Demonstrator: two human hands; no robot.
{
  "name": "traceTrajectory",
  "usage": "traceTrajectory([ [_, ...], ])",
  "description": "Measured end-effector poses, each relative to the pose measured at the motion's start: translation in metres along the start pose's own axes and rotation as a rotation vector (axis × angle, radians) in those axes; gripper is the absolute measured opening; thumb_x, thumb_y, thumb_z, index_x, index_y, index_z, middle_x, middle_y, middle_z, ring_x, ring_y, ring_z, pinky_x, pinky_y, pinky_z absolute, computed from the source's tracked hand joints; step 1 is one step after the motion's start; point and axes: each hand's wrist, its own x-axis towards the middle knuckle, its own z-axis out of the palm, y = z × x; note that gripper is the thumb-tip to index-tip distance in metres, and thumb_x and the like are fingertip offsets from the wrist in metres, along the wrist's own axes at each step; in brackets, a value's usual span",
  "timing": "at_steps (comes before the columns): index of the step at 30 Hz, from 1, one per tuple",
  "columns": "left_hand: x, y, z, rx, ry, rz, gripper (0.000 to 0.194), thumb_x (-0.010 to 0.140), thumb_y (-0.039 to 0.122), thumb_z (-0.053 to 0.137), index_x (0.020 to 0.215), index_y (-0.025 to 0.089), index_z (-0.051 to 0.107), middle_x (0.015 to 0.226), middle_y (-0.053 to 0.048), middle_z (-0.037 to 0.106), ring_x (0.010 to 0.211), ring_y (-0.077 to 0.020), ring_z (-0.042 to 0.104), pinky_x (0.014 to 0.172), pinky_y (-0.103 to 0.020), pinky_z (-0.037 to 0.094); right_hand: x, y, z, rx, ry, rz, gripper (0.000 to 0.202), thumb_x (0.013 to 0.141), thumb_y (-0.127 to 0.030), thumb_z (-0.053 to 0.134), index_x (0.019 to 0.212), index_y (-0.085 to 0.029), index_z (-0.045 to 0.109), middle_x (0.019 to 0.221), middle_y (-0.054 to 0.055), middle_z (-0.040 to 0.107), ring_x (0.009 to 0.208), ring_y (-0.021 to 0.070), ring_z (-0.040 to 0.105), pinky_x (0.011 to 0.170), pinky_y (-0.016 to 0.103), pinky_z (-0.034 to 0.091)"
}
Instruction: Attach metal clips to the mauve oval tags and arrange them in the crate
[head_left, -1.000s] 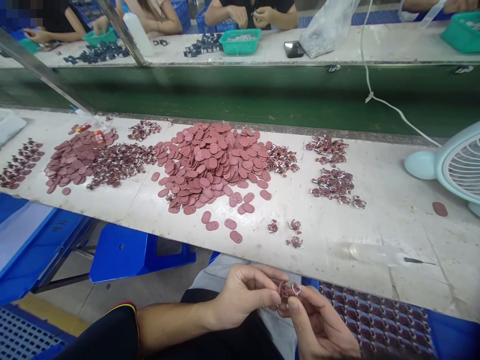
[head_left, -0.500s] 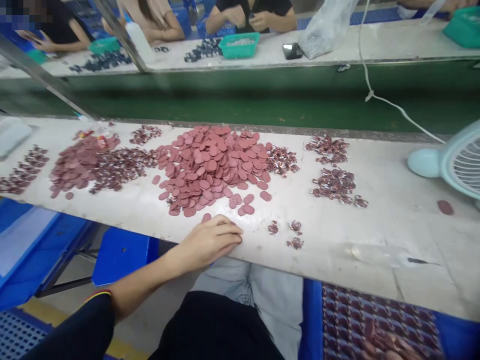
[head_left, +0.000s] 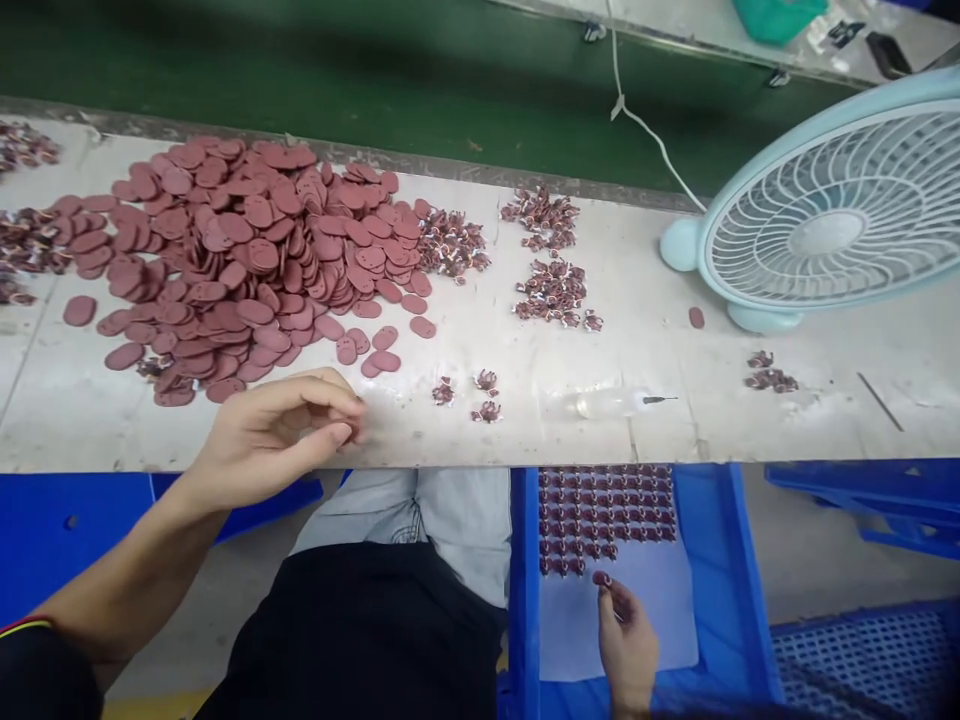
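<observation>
Right hand (head_left: 628, 640), cut off before, now shows whole over blue crate (head_left: 724, 580), pinching small brown piece (head_left: 602, 579) near shortest row's end; fingers partly hide it. Left hand (head_left: 277, 440) curled over table (head_left: 420, 445); whether fingertips hold anything, cannot tell. Fan (head_left: 832, 230) cut off rightward.

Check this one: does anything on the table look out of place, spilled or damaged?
One reddish oval lies alone near the fan, well apart from the big pile of ovals. The clear bottle lies on its side, though no spill is evident. No damage stands out.
</observation>
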Motion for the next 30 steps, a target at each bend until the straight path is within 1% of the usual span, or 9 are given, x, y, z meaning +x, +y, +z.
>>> traceTrajectory([
  [3, -0.003, -0.001, 0.009, -0.198, -0.08, -0.068, 0.025, 0.101, 0.006, 0.07, 0.116, 0.023, 0.081, 0.095, -0.001, 0.071, 0.068, -0.0111, 0.075, 0.061, -0.021, 0.063, 0.002, 0.016, 0.01, -0.128, 0.002, -0.039, 0.044, 0.081, -0.065, 0.084, 0.099, -0.025, 0.081, 0.09, 0.001, 0.081, 0.081, 0.0223, 0.075, 0.074, 0.042, 0.061],
  [6, -0.006, -0.002, 0.016, -0.306, -0.083, -0.14, 0.017, 0.1, 0.009, 0.073, 0.106, 0.023, 0.08, 0.085, 0.0, 0.067, 0.06, -0.0105, 0.068, 0.053, -0.02, 0.059, 0.005, 0.025, 0.016, -0.17, 0.013, -0.099, 0.046, 0.087, -0.068, 0.079, 0.103, -0.025, 0.081, 0.091, 0.001, 0.081, 0.085, 0.0234, 0.075, 0.082, 0.046, 0.061],
  [11, -0.009, -0.008, 0.024, -0.418, -0.041, -0.2, 0.011, 0.097, 0.011, 0.078, 0.095, 0.021, 0.077, 0.086, 0.0, 0.065, 0.057, -0.0094, 0.065, 0.049, -0.019, 0.056, 0.007, 0.026, 0.02, -0.192, 0.043, -0.154, 0.042, 0.089, -0.066, 0.079, 0.102, -0.026, 0.079, 0.087, -0.001, 0.079, 0.079, 0.0214, 0.072, 0.077, 0.043, 0.059],
  [15, -0.006, -0.008, 0.026, -0.497, -0.036, -0.177, 0.015, 0.097, 0.01, 0.079, 0.106, 0.022, 0.084, 0.097, -0.003, 0.073, 0.06, -0.0085, 0.069, 0.053, -0.02, 0.061, 0.007, 0.021, 0.021, -0.183, 0.04, -0.153, 0.042, 0.087, -0.064, 0.082, 0.1, -0.024, 0.079, 0.085, -0.001, 0.076, 0.075, 0.0198, 0.069, 0.07, 0.038, 0.056],
  [18, -0.005, -0.006, 0.023, -0.505, -0.058, -0.202, 0.021, 0.102, 0.024, 0.079, 0.121, 0.026, 0.088, 0.121, -0.012, 0.082, 0.066, -0.0109, 0.072, 0.059, -0.025, 0.065, 0.006, 0.018, 0.02, -0.169, 0.048, -0.141, 0.042, 0.085, -0.063, 0.082, 0.099, -0.023, 0.079, 0.085, -0.001, 0.075, 0.073, 0.0192, 0.067, 0.066, 0.036, 0.054],
  [21, -0.006, -0.003, 0.019, -0.498, -0.069, -0.257, 0.029, 0.103, 0.038, 0.079, 0.13, 0.031, 0.088, 0.135, -0.015, 0.083, 0.07, -0.0158, 0.075, 0.059, -0.029, 0.065, 0.005, 0.015, 0.02, -0.161, 0.044, -0.135, 0.042, 0.085, -0.063, 0.083, 0.099, -0.024, 0.079, 0.085, -0.001, 0.076, 0.073, 0.0185, 0.068, 0.066, 0.036, 0.055],
  [23, -0.008, -0.003, 0.018, -0.507, -0.064, -0.279, 0.032, 0.102, 0.041, 0.08, 0.132, 0.032, 0.087, 0.136, -0.014, 0.084, 0.072, -0.0179, 0.078, 0.058, -0.029, 0.065, 0.004, 0.012, 0.021, -0.153, 0.039, -0.121, 0.041, 0.084, -0.062, 0.083, 0.098, -0.024, 0.079, 0.085, -0.001, 0.076, 0.075, 0.0192, 0.07, 0.068, 0.037, 0.057],
  [26, -0.012, -0.004, 0.017, -0.55, -0.051, -0.299, 0.031, 0.102, 0.038, 0.081, 0.132, 0.034, 0.087, 0.134, -0.014, 0.085, 0.075, -0.0181, 0.08, 0.059, -0.027, 0.066, 0.004, 0.007, 0.022, -0.132, 0.038, -0.084, 0.04, 0.078, -0.062, 0.085, 0.093, -0.026, 0.079, 0.082, -0.001, 0.075, 0.074, 0.0215, 0.069, 0.068, 0.04, 0.057],
  [30, -0.02, -0.007, 0.018, -0.679, -0.039, -0.348, 0.032, 0.101, 0.031, 0.083, 0.132, 0.032, 0.086, 0.127, -0.012, 0.088, 0.08, -0.0185, 0.085, 0.061, -0.021, 0.067, 0.004, -0.011, 0.016, -0.077, 0.046, -0.03, 0.039, 0.066, -0.062, 0.092, 0.083, -0.03, 0.076, 0.077, -0.003, 0.071, 0.069, 0.024, 0.065, 0.058, 0.039, 0.049],
])
